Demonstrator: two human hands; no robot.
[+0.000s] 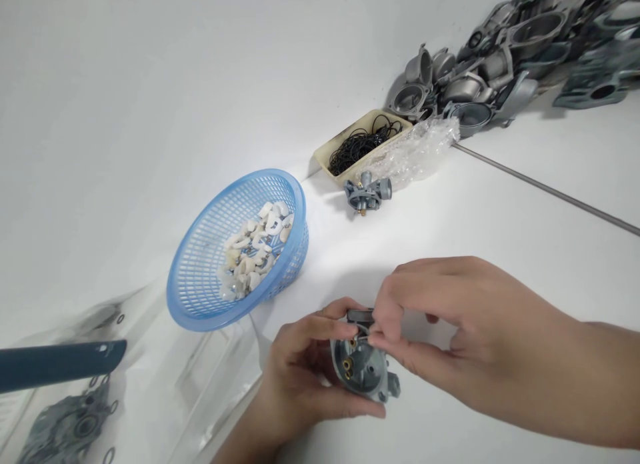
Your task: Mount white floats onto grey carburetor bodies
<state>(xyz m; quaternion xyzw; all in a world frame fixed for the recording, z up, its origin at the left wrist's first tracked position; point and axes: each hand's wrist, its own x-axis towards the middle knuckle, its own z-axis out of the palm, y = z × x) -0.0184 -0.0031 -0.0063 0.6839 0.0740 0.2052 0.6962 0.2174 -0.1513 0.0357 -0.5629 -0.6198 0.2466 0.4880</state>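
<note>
White tbl [500,217], carb [369,377], open side up

The left grip [295,374] stands bare near 6 o'clock, its forearm [247,434] slanting in from 7 o'clock; index finger [325,328] and thumb [350,404] reach towards 3 o'clock, a gap between them. The right grip [435,317] points towards 9 o'clock, knuckles bent, thumb and forefinger pinched; its forearm slants in from 4 o'clock.
</note>
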